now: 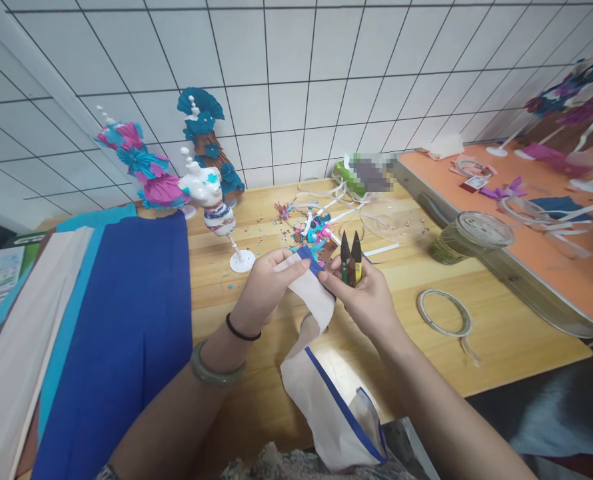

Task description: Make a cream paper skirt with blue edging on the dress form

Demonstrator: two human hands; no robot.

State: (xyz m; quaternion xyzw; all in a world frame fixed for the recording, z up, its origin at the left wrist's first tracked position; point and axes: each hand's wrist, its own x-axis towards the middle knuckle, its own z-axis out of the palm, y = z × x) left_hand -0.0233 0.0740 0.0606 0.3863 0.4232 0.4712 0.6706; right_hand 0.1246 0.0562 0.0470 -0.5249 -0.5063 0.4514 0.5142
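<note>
A long white strip with a blue edge (321,393), which looks like crepe paper, hangs from my hands in loose curves toward my lap. My left hand (271,280) is closed, pinching the strip's upper end where blue shows along the top. Close beside it, my right hand (366,293) pinches the same end between thumb and finger. Thread snips (351,257) with dark blades and green and yellow handles are also held in my right hand, blades pointing up and apart. Its other fingers are partly hidden behind the snips.
A small white dress form (219,223) stands ahead, with two crepe-dressed forms (149,167) behind it. Colored sheets (141,300) lie left. Paper scraps (316,230) are beyond my hands. A tape roll (444,312) and lidded jar (469,237) sit right, near an orange table (541,247).
</note>
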